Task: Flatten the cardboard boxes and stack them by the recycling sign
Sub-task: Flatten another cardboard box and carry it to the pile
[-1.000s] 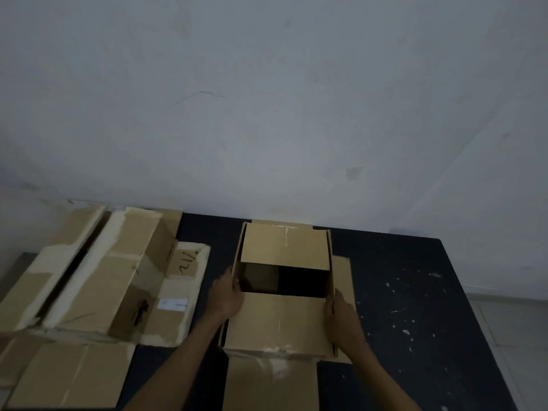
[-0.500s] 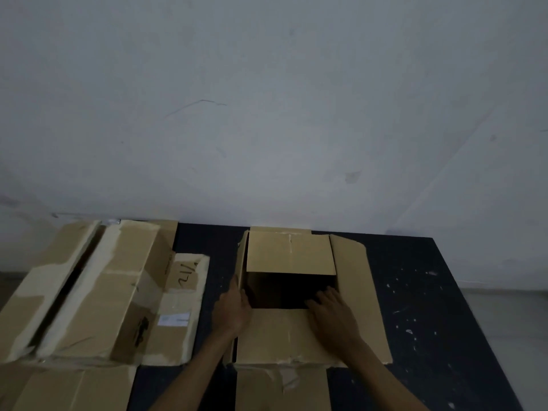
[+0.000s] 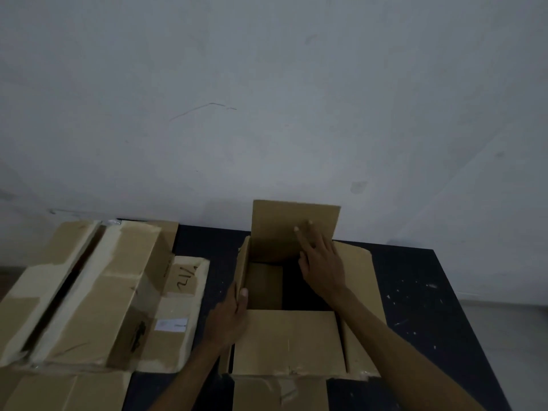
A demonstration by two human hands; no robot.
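Note:
A brown cardboard box stands open on the dark table in front of me. Its far flap is raised upright against the wall, its right flap is folded outward, and its near flap lies over part of the opening. My right hand reaches over the opening, straight fingers pressing the far flap. My left hand holds the box's left wall, thumb inside the rim. No recycling sign is in view.
A larger taped cardboard box lies at the left, partly collapsed, with more flat cardboard below it. A pale wall rises directly behind the table. The table's right part is speckled with white paint spots.
My right hand left the box's right side, went across the opening and pushed the far flap up from lying flat to standing upright. The right flap swung outward. My left hand stayed on the left wall.

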